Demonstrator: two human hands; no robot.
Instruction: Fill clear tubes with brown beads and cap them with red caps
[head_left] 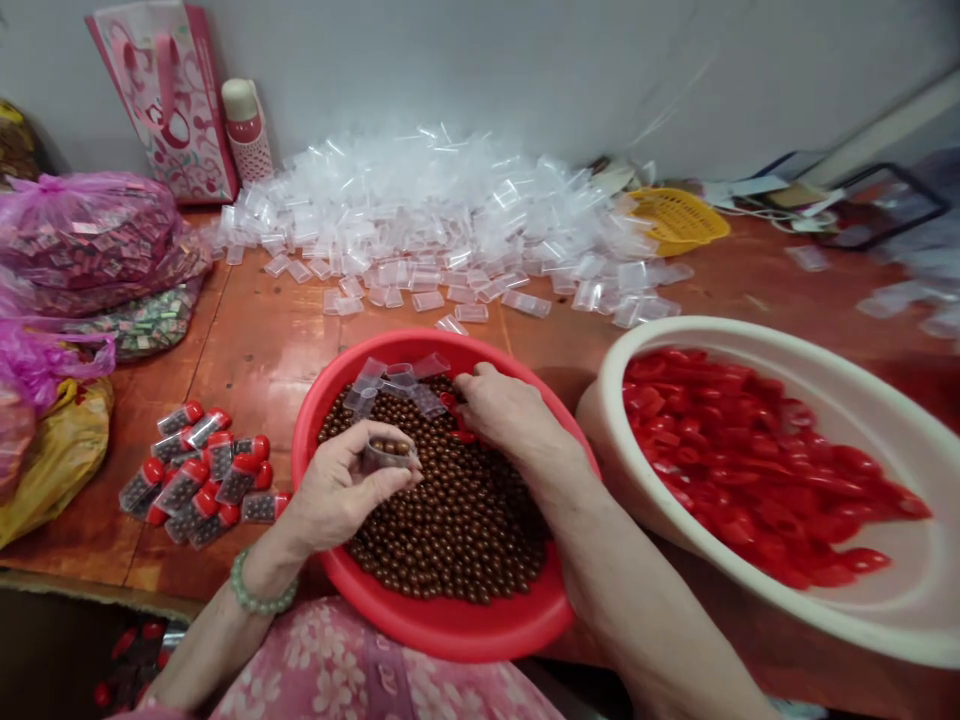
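Observation:
In my left hand (337,490), a short clear plastic tube (386,460) is pinched between thumb and fingers. Brown round beads show at its open upper end. My right hand (502,410) reaches over the far right part of the red basin (450,645), its fingers curled at a small red cap (451,402); the fingertips are partly hidden. Another red cap (463,436) lies just below those fingers. Shiny brown beads (457,530) fill much of the basin, and several empty clear tubes (401,376) rest on them at the back.
Filled tubes with red caps (195,480) lie heaped left of the basin. To the right stands a white tub (630,500) of red caps. Behind spreads a pile of clear tubes (450,220) beside a yellow basket (682,218). Tied plastic bags (90,240) sit far left.

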